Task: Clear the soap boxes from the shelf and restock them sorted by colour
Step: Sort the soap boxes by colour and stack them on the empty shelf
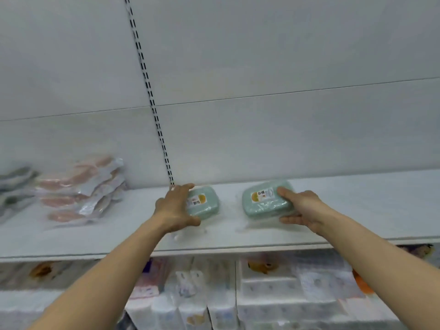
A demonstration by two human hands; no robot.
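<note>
Two pale green soap boxes in clear wrap, each with a white and orange label, lie on the white shelf (357, 206). My left hand (175, 208) grips the left green soap box (204, 203) from its left side, thumb at the front and fingers over the back. My right hand (301, 208) holds the right green soap box (264, 201) by its right end, index finger on top and thumb underneath. That box is tilted, its right end slightly raised.
A pile of pink items in clear bags (81, 189) lies at the shelf's left, with grey packs (14, 184) beyond. A slotted upright (152, 103) runs up the back panel. Paper roll packs (273, 294) fill the level below.
</note>
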